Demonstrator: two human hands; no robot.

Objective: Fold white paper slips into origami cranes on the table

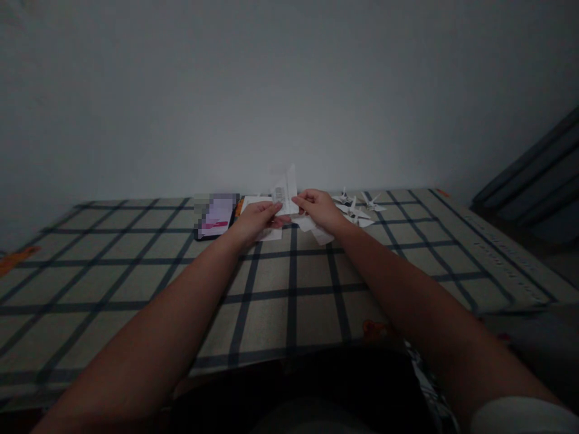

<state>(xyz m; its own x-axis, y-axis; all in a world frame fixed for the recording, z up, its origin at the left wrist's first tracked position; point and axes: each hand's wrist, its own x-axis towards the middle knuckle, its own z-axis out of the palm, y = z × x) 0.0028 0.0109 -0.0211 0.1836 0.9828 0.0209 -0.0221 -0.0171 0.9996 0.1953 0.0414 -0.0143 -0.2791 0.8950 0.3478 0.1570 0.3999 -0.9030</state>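
Note:
Between my two hands, raised a little above the table, is a piece of folded white paper with a printed patch on it. My left hand pinches its lower left side. At its right edge, the fingers of my right hand are closed on it. White paper sheets lie under and behind my left hand. More loose white paper rests below my right hand. Several folded paper cranes sit just right of my right hand.
A phone with a lit screen, partly pixelated, lies left of my left hand. The checked tablecloth covers the table up to the pale wall. Dark folded cloth or a curtain hangs at the right.

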